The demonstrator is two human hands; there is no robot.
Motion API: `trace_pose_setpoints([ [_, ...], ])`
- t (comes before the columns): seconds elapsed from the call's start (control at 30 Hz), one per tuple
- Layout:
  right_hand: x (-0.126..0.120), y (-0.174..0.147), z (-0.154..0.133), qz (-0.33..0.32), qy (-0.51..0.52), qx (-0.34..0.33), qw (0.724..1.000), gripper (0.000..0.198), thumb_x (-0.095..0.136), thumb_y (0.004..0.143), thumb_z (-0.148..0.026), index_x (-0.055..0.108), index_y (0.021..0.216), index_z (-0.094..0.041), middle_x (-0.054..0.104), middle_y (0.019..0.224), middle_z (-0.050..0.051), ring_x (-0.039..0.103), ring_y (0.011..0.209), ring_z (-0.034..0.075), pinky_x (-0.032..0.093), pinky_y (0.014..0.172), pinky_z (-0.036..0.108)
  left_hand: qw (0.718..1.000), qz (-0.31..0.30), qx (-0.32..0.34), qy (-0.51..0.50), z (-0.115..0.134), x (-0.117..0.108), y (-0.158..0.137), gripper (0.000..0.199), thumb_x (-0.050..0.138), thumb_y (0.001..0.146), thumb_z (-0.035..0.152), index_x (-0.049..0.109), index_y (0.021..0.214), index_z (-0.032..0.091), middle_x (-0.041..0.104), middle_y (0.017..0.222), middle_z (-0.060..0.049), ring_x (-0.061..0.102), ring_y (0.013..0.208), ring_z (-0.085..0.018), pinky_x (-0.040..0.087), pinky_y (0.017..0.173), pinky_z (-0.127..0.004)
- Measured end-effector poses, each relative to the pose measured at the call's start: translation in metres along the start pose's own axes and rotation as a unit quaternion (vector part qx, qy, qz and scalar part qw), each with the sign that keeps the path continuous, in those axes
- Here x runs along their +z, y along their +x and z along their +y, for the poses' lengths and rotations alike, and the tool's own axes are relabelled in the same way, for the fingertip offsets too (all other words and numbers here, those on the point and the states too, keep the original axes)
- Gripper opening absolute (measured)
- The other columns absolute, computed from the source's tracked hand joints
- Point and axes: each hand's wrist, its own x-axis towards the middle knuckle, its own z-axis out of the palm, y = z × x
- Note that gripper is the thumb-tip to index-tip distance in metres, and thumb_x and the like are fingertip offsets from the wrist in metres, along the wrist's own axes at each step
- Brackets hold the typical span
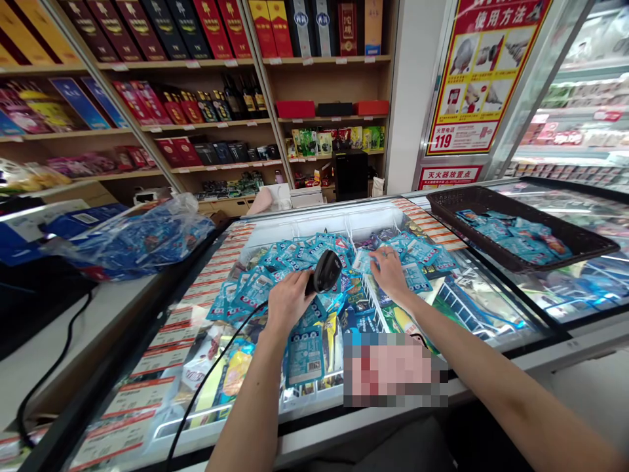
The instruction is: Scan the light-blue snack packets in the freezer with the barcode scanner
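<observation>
My left hand [289, 298] grips the handle of a black handheld barcode scanner [327, 271], whose head points to the right and down. A black cable runs from it toward the lower left. My right hand [389, 270] has its fingers closed on the edge of a light-blue packet [362, 261]; the thumb side is partly hidden. Around both hands, many similar blue packets [253, 288] lie in loose overlapping piles on a chest freezer's glass top [196, 341]. A single packet [304, 357] lies nearer to me, barcode side up.
A dark brown tray [584, 246] with more blue packets stands at the right. On the left counter lies a clear plastic bag [147, 229] of blue packs. Price labels [140, 410] line the freezer's left side. Shelves [196, 63] of boxes and bottles rise behind.
</observation>
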Motion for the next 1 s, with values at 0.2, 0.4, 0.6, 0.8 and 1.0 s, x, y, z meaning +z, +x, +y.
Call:
trace_pose_setpoints([
  [0.2,-0.003,-0.005,0.013,-0.056,-0.167,-0.075,0.982,0.041,0.037,0.091,-0.048,0.061,0.117,-0.028,0.05,0.134,0.006,0.029,0.129,0.033,0.008,0.106,0.06,1.0,0.002,0.011,0.014,0.008,-0.003,0.021,0.033,0.054,0.083,0.033,0.054,0.113,0.021,0.065,0.102,-0.007,0.059,0.097,-0.023,0.044,0.073,-0.031],
  [0.4,-0.012,0.006,0.038,-0.089,-0.188,-0.09,0.974,0.045,0.032,0.092,-0.051,0.058,0.12,-0.027,0.057,0.126,0.006,0.035,0.129,0.029,0.007,0.108,0.06,1.0,0.0,-0.008,0.022,0.008,-0.003,0.035,0.033,0.055,0.081,0.031,0.054,0.113,0.022,0.065,0.103,-0.006,0.059,0.098,-0.023,0.045,0.071,-0.03],
  [0.6,-0.02,0.017,0.055,-0.084,-0.226,-0.07,0.968,0.038,0.038,0.092,-0.037,0.057,0.121,-0.022,0.055,0.129,0.009,0.033,0.13,0.031,0.007,0.107,0.061,0.998,0.029,-0.06,0.022,-0.018,-0.002,0.033,0.035,0.052,0.083,0.033,0.054,0.115,0.02,0.065,0.105,-0.008,0.059,0.101,-0.024,0.046,0.076,-0.031],
  [0.8,0.0,0.046,0.025,-0.096,-0.153,-0.087,0.98,0.044,0.032,0.093,-0.042,0.051,0.128,-0.022,0.051,0.134,0.008,0.034,0.131,0.027,0.012,0.111,0.053,0.991,0.042,-0.119,0.034,-0.046,0.004,0.028,0.036,0.051,0.083,0.034,0.054,0.116,0.02,0.065,0.106,-0.008,0.06,0.1,-0.025,0.046,0.072,-0.031],
  [1.0,0.067,0.094,-0.045,-0.187,0.0,-0.114,0.976,0.072,0.03,0.087,-0.064,0.024,0.145,-0.021,0.024,0.151,0.012,0.026,0.136,0.027,0.029,0.107,0.041,0.994,0.008,-0.1,0.054,-0.054,0.01,0.023,0.034,0.052,0.082,0.033,0.054,0.114,0.021,0.065,0.104,-0.008,0.057,0.103,-0.024,0.045,0.073,-0.031],
])
